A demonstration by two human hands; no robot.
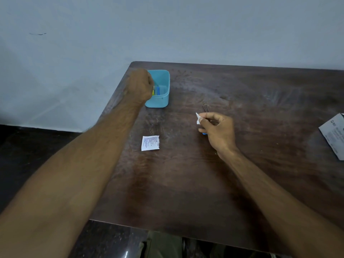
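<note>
My left hand (140, 86) reaches over the left rim of a small blue plastic box (163, 101) near the table's far left corner. Its fingers curl down into the box and are hidden; whether they hold anything cannot be told. Inside the box lie small yellow and blue items (156, 90). My right hand (216, 130) hovers over the middle of the table and pinches a small white scrap (197, 118) at its fingertips. A thin metal wire-like piece (205, 108) sticks out beyond it, and a blue bit (204, 133) shows under the fingers.
A torn white printed sachet (150, 143) lies flat on the dark wooden table (242, 183) between my arms. A grey printed packet (334, 135) lies at the right edge. The table's left edge drops to a dark floor; a pale wall stands behind.
</note>
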